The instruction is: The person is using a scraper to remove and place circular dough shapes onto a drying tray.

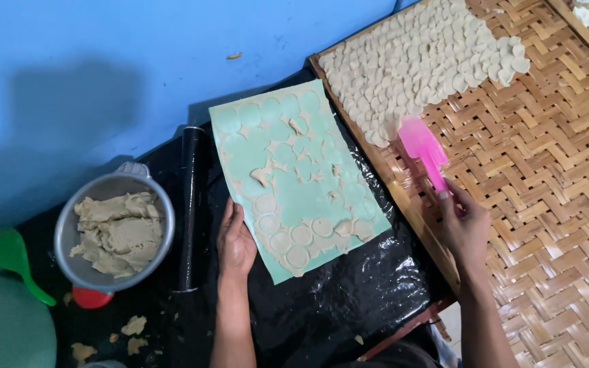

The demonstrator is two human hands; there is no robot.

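Holding a pink spatula [423, 151] by its handle, the right hand [467, 230] reaches out over the woven bamboo tray [553, 177]; its grip is closed around the handle, and the flat blade lies just beside the near edge of the laid-out dough rounds [417, 61]. The spatula looks light and slightly flexible, best held low on the handle as it is now. The rounds look thin, soft and easy to tear or stretch, so they would want lifting from underneath rather than pinching.

The left hand [235, 242] rests flat, fingers together and holding nothing, on the near left edge of the green mat [301, 184], pinning it down. The mat lies on black plastic sheeting [335, 300] between the two hands, touching the tray's edge. On it sits a thin rolled sheet of dough with many circles already cut out, several cut rounds still lying near its lower edge, and ragged scraps between them. The left forearm comes straight up from the bottom; the right forearm angles in from the lower right, wrist bent toward the rounds.

Left of the mat lies a dark rolling pin [191, 204], then a metal bowl [114, 232] of lumpy dough, with a green spoon [11, 262] beyond. Dough crumbs dot the plastic below the bowl.
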